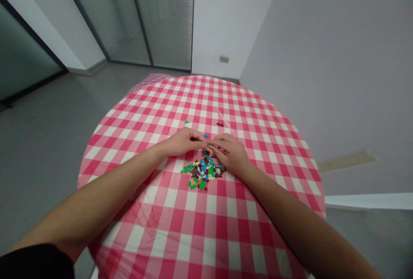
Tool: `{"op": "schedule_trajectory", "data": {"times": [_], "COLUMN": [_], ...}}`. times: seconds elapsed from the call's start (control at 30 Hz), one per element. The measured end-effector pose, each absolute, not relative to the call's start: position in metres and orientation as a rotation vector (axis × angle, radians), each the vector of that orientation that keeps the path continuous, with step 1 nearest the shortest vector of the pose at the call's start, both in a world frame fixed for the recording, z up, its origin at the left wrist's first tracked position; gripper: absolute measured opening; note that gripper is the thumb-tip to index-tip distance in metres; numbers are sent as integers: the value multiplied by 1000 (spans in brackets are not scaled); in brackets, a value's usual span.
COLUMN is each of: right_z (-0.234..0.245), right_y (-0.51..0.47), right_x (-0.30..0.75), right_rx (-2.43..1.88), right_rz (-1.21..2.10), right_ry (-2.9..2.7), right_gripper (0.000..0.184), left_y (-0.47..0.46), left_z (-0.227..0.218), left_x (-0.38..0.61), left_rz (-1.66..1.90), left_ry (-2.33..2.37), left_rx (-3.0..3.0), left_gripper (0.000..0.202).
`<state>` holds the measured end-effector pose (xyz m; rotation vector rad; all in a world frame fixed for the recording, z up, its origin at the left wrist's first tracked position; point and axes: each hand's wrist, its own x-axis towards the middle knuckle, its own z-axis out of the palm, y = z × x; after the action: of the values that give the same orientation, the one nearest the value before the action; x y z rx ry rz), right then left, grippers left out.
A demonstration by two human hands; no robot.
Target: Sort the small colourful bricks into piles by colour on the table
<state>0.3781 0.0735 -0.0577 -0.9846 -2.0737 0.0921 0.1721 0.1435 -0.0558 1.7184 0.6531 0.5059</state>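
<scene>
Just beyond a loose pile of small building bricks (204,169), my two hands meet fingertip to fingertip. Green, blue, dark brown, yellow and pale pieces make up the pile. My right hand (232,154) pinches a tiny green brick (208,144) between thumb and forefinger. From the other side my left hand (183,142) closes in a pinch; what lies between its fingertips is too small to make out. Right behind the fingertips sits a blue brick (205,136).
A red-and-white checked tablecloth (180,227) covers the round table. Farther back lie a green brick (186,122) and some dark brown bricks (220,124). A wall (348,76) rises on the right, and glass doors (161,16) stand behind the table.
</scene>
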Motion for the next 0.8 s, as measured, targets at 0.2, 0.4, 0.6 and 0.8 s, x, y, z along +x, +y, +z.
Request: {"op": "schedule_trajectory", "data": {"times": [0.2, 0.4, 0.6, 0.8], "right_z": [-57, -56, -54, -54], "right_y": [75, 77, 78, 79], "right_x": [379, 379, 379, 380], "right_rx": [-1037, -1105, -1194, -1171], "right_rz": [160, 283, 578, 677], "right_ry": [-2052, -1965, -1862, -1865], "right_gripper": [18, 16, 20, 29], "left_y": [139, 131, 131, 131], "left_z": [-53, -46, -46, -46], "left_x": [176, 179, 177, 178], "left_rz": [647, 833, 786, 761], "left_ry": [712, 811, 797, 779], "left_rx": [1746, 1949, 2037, 2092], "left_gripper": [14, 14, 11, 14]}}
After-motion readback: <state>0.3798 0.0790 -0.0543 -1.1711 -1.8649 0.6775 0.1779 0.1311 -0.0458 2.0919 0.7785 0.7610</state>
